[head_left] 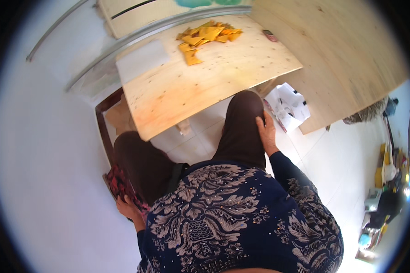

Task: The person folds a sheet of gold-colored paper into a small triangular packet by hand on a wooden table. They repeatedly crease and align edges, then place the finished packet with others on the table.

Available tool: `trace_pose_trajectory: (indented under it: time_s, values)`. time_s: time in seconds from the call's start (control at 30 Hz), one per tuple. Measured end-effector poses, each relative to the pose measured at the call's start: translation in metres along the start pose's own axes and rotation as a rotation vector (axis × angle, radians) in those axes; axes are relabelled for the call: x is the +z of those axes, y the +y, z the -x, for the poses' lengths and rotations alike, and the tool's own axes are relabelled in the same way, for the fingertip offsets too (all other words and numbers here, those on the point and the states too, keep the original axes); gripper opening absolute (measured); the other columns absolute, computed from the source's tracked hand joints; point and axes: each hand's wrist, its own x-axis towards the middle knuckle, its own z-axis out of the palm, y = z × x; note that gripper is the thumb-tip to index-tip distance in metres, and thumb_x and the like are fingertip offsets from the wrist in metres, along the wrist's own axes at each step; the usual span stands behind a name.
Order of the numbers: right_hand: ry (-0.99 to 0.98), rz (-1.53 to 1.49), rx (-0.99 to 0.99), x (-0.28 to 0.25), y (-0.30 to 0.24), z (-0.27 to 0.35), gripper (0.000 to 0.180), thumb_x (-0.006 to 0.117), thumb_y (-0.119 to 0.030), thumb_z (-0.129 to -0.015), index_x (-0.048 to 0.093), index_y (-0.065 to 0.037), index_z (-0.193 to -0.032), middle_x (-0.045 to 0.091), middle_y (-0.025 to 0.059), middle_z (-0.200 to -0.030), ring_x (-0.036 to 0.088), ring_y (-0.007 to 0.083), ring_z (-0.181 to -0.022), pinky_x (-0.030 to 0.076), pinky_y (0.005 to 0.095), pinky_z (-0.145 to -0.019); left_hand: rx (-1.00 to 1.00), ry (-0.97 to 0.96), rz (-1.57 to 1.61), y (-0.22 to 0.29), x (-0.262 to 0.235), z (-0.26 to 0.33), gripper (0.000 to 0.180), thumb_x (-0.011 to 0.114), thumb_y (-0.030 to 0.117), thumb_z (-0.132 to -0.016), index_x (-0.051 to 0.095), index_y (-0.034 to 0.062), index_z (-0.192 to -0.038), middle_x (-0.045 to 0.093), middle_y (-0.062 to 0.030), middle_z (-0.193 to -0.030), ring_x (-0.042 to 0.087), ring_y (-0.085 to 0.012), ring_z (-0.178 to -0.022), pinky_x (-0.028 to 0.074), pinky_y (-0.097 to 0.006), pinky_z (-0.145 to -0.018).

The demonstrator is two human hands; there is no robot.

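My right hand point(267, 133) rests against the outer side of my right knee, fingers stretched along the dark brown trousers point(241, 125). It holds nothing. Low on the left, my left hand point(129, 208) lies against a red and black patterned cloth point(119, 182) beside my thigh. Its fingers look extended and partly merge with the cloth. On the far part of the wooden table point(182, 93) is a loose pile of small, flat yellow packets point(209, 34), out of reach of both hands as they lie.
A pale sheet point(143, 60) covers the table's left end. A small red and dark handheld object point(270, 35) lies at its far right. A tall wooden panel point(337, 59) borders the right side. A white bag point(289, 108) stands below the table's right edge. Various items point(382, 200) line the far right.
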Motion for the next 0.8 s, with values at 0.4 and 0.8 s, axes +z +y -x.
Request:
trace_pose_trajectory:
  time_s: [0.4, 0.8]
  values:
    - [0.033, 0.100, 0.054, -0.004, -0.034, 0.014, 0.053, 0.062, -0.026, -0.093, 0.047, 0.000, -0.137, 0.046, 0.0238, -0.140, 0.047, 0.0402, -0.126, 0.040, 0.0422, -0.105, -0.195, -0.341, 0.341, -0.016, 0.029, -0.065, 0.046, 0.059, 0.031, -0.085, 0.059, -0.0075, -0.111, 0.060, -0.0313, -0.107, 0.058, -0.0473, -0.097, 0.049, -0.050, -0.084]
    - [-0.019, 0.145, 0.038, 0.002, -0.031, 0.007, 0.052, 0.059, -0.028, -0.094, 0.047, -0.001, -0.137, 0.044, 0.0210, -0.141, 0.046, 0.0400, -0.127, 0.039, 0.0428, -0.106, -0.374, -0.248, 1.639, 0.013, -0.165, -0.134, 0.060, 0.041, 0.046, -0.098, 0.050, -0.0023, -0.133, 0.055, -0.0197, -0.130, 0.055, -0.0346, -0.117, 0.043, -0.046, -0.104]
